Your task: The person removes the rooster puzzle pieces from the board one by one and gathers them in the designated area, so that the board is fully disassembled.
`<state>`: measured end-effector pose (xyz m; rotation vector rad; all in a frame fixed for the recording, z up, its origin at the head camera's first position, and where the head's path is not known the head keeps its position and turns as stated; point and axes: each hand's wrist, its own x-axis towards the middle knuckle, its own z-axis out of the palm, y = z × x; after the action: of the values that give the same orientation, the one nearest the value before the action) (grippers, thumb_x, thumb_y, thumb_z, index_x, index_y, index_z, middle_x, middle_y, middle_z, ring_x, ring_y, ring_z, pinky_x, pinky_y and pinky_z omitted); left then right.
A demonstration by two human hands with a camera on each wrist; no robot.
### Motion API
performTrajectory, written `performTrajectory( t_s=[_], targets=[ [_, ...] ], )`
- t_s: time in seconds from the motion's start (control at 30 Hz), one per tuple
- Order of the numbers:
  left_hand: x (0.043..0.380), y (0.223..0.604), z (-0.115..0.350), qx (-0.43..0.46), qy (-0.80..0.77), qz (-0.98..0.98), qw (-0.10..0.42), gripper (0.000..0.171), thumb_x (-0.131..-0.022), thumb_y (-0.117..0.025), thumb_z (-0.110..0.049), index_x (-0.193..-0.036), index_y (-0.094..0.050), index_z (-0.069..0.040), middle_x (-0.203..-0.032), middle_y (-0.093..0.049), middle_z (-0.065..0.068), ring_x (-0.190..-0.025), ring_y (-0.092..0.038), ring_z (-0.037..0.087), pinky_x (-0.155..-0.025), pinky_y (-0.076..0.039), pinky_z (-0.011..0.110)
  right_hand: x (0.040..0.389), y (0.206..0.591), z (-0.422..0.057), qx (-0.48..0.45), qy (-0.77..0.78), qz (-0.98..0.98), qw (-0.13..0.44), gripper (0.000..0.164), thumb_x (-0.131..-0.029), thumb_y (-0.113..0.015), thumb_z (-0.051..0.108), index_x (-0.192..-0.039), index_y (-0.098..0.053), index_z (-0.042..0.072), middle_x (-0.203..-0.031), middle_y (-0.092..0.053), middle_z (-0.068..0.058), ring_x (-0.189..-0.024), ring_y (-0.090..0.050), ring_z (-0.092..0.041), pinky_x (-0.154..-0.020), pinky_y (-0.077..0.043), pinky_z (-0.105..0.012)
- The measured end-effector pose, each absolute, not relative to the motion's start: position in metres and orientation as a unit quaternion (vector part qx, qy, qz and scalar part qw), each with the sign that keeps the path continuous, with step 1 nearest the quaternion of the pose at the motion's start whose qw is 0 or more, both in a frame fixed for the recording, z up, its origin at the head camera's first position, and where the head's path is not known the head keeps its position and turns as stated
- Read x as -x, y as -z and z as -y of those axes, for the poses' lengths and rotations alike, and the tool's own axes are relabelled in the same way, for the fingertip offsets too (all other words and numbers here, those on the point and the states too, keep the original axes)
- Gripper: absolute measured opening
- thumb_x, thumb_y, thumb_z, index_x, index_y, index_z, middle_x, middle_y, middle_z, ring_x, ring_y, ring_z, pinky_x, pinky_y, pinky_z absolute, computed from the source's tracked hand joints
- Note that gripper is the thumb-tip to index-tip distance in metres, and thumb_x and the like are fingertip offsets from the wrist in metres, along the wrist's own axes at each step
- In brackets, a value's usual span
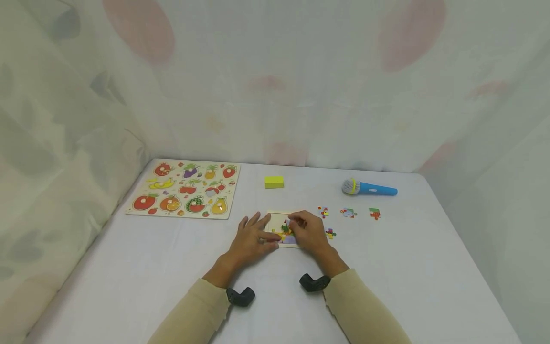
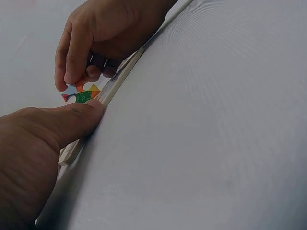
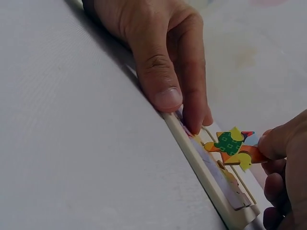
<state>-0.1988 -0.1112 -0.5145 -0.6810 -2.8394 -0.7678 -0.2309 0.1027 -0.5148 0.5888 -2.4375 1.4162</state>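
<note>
A small wooden puzzle tray (image 1: 277, 220) lies flat on the table, its near part filled with joined pieces. My right hand (image 1: 310, 234) pinches a jigsaw piece (image 3: 229, 143) between thumb and fingertips. Green, yellow and orange in colour, the piece is held tilted just over the tray in the right wrist view. My left hand (image 1: 249, 241) rests at the tray's left side with fingers spread. Its thumb (image 3: 165, 93) lies at the near rim, and a fingertip touches the laid pieces.
Several loose pieces (image 1: 348, 213) lie right of the tray, one (image 1: 330, 233) close beside my right hand. Behind stand a yellow block (image 1: 274, 182) and a blue toy microphone (image 1: 374, 189). A fruit puzzle board (image 1: 202, 191) lies at the back left. Patterned cloth surrounds the table.
</note>
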Motion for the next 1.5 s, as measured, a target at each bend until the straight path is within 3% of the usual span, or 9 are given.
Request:
performTrajectory(
  t_s=[0.57,0.97,1.5],
  targets=[
    [0.198,0.513,0.112,0.229,0.25,0.938,0.065,0.021,-0.084,-0.073,-0.043,-0.103,-0.077,-0.036,-0.148,-0.041,0.009,-0.14,-0.025,0.036,-0.109,-0.012,0.058,0.229,0.503,-0.106,-0.108,-0.603,0.79,0.031,0.005,-0.09,-0.067,0.013,-0.093,-0.072,0.012,-0.09,-0.068,0.0,-0.083,-0.061,-0.02,-0.075,-0.05,-0.032],
    [0.198,0.513,0.111,0.225,0.252,0.94,0.055,0.022,-0.084,-0.072,-0.044,-0.104,-0.077,-0.035,-0.149,-0.04,0.009,-0.14,-0.025,0.036,-0.11,-0.011,0.058,0.209,0.453,-0.113,-0.088,-0.645,0.757,0.049,0.012,-0.089,-0.067,0.0,-0.095,-0.068,-0.01,-0.092,-0.068,-0.014,-0.082,-0.061,-0.017,-0.072,-0.049,-0.023],
    [0.197,0.513,0.112,0.231,0.259,0.936,0.058,0.022,-0.084,-0.072,-0.043,-0.103,-0.077,-0.034,-0.148,-0.04,0.01,-0.14,-0.024,0.036,-0.109,-0.011,0.058,0.216,0.477,-0.159,-0.041,-0.667,0.741,0.068,0.019,-0.088,-0.072,0.013,-0.1,-0.07,-0.003,-0.097,-0.066,-0.01,-0.082,-0.061,-0.019,-0.065,-0.05,-0.03]
  ],
)
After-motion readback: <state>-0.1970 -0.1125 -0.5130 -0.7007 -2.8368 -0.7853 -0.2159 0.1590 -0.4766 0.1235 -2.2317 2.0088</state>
